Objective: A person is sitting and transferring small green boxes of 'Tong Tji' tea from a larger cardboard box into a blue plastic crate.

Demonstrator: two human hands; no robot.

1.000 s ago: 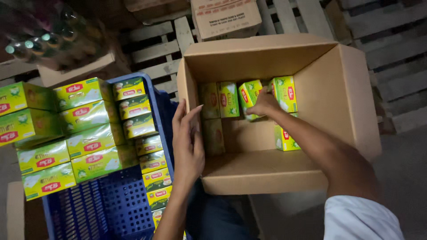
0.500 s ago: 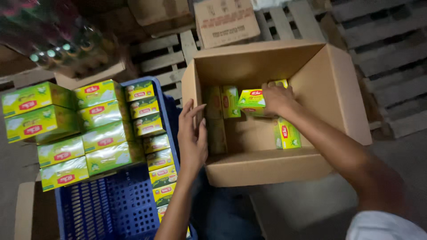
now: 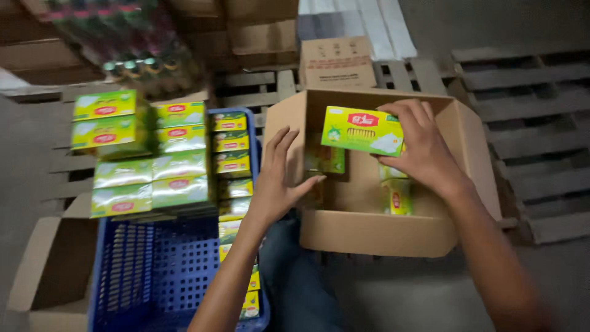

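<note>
Pallets (image 3: 528, 123) of slatted wood cover the floor, rough grey boards. Blue crate (image 3: 153, 270), perforated plastic, sits left, with stacked packs (image 3: 144, 154) of glossy green-yellow cartons on and beside it, film-wrapped. Open cardboard box (image 3: 369, 227), plain brown corrugated, flaps up, stands just right of the crate; a few cartons (image 3: 326, 158) line its back wall inside, one more low at right. Smaller sealed brown box (image 3: 337, 63) behind it.

Right hand (image 3: 424, 154) is clamped on a green-yellow carton (image 3: 362, 130), fingers wrapped over its right end, holding it level above the open box, clear of the rim. Left hand (image 3: 276, 181) is spread flat, fingers apart, gripping nothing, resting at the box's left wall near the inner cartons.

Step, as judged: one carton in hand, over the box mouth. Next move likely calls for turning it to match the row and keeping it square, since thin card edges catch easily.
</note>
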